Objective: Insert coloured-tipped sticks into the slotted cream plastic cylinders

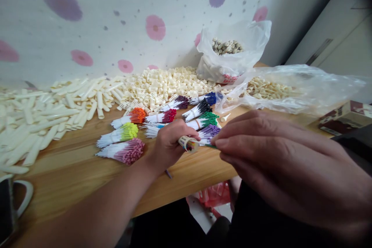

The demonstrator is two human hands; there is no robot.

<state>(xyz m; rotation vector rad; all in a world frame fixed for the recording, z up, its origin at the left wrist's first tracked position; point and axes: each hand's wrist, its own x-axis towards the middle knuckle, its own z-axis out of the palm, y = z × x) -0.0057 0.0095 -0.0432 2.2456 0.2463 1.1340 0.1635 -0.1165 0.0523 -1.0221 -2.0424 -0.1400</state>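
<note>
My left hand (170, 139) is closed around a cream slotted plastic sleeve (183, 142), whose open end faces right and shows several coloured refill ends inside. In a pinch, the fingertips of my right hand (279, 159) hold a thin green-tipped pen refill (211, 146). It points left toward the sleeve's mouth; whether its far end is inside I cannot tell. Behind my hands lie bundles of white refills: pink (129, 152), yellow (129, 131), orange (136, 115), red (168, 116), black (203, 106), green (208, 120), purple (209, 131) and blue (209, 98).
Cream pen barrels (58, 112) are heaped at the left, beside a pile of slotted sleeves (162, 85). A plastic bag (215, 66) holds small grey-white parts; another bag (314, 81) contains cream tips (269, 88). At the right sits a brown box (345, 118).
</note>
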